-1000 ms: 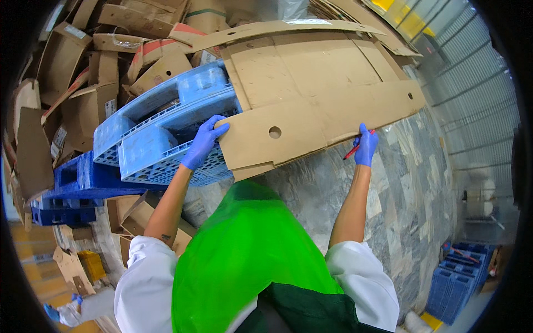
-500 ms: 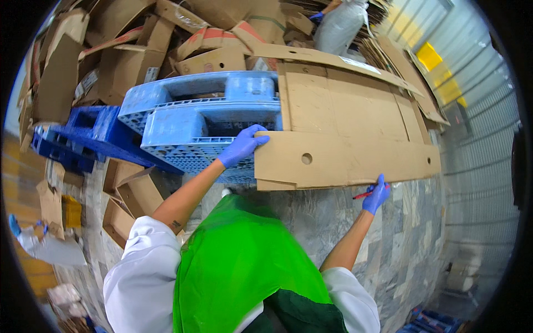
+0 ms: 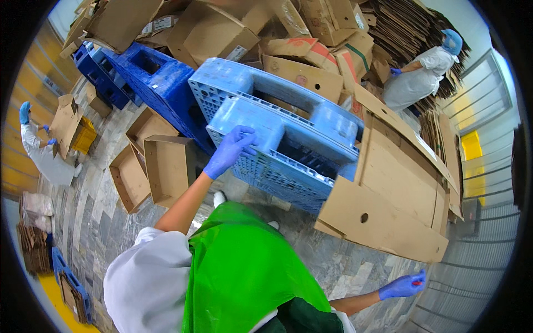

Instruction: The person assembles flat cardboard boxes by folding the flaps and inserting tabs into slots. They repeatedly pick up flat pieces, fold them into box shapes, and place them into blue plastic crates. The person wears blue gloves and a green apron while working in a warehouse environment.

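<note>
Tiled floor: left hand and right hand had just left the carton, now seemingly self-supported beside the pallets. Left was loose, empty; right gripped a red tool.

This is looking like a warehouse or factory: pallets are standing on tiles, boxes are lying heaped behind them, and one worker (wearing a cap) is standing left of the pallets, a second worker behind.
</note>
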`<act>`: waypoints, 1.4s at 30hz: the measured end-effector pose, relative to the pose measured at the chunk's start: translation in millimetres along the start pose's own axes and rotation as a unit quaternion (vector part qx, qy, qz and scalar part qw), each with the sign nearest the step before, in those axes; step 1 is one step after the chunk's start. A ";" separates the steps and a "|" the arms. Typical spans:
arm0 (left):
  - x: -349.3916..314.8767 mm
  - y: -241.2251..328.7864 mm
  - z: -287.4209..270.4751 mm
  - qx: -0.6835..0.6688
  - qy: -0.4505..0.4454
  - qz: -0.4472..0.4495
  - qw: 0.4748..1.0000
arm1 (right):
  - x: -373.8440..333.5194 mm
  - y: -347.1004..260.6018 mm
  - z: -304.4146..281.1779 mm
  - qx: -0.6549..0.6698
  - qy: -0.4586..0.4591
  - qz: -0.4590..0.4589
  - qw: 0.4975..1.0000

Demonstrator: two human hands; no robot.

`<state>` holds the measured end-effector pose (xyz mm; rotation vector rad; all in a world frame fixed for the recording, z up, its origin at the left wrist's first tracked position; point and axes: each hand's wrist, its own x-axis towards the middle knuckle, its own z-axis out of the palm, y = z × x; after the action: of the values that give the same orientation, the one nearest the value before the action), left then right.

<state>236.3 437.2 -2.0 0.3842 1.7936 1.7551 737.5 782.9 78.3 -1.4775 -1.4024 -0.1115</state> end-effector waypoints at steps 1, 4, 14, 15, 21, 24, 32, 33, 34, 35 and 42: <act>-2.9 3.7 -18.2 -0.007 0.015 0.002 1.000 | -4.4 -42.3 -6.3 0.056 -0.004 0.003 0.998; -1.8 4.7 -69.6 -0.020 0.037 0.017 0.999 | -40.8 -154.7 -6.3 0.194 -0.037 -0.054 0.979; -3.0 20.2 -253.7 -0.048 0.160 0.036 0.985 | -257.8 -423.4 62.9 0.288 -0.481 -0.385 0.733; -5.4 25.8 -281.4 -0.049 0.172 0.096 0.979 | -270.4 -434.5 67.4 0.271 -0.516 -0.396 0.709; -79.7 103.6 -445.9 0.190 0.690 0.356 0.601 | -303.3 -476.8 94.9 0.296 -0.513 -0.443 0.673; -98.9 80.9 -475.7 0.153 0.651 0.352 0.655 | -312.1 -497.6 106.2 0.291 -0.503 -0.445 0.682; -156.6 -288.3 -457.6 0.441 0.100 -0.225 0.863 | -364.7 -557.7 225.0 0.186 -0.538 -0.497 0.655; -169.3 -310.7 -422.0 0.450 0.101 -0.321 0.827 | -374.6 -567.7 244.9 0.170 -0.539 -0.495 0.659; -205.8 -341.3 -391.0 0.354 0.208 -0.261 0.874 | -379.6 -580.6 264.5 0.156 -0.546 -0.487 0.663; -233.2 -350.0 -368.3 0.325 0.117 -0.353 0.869 | -383.3 -594.9 282.6 0.139 -0.543 -0.493 0.665; -367.5 -312.2 -238.3 -0.136 0.276 -0.621 0.721 | -409.7 -727.7 400.1 0.110 -0.356 -0.589 0.717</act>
<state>444.2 2.6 -241.2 -1.3249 1.4010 1.0422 -173.2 616.7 54.7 -0.1564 -2.7156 -0.1591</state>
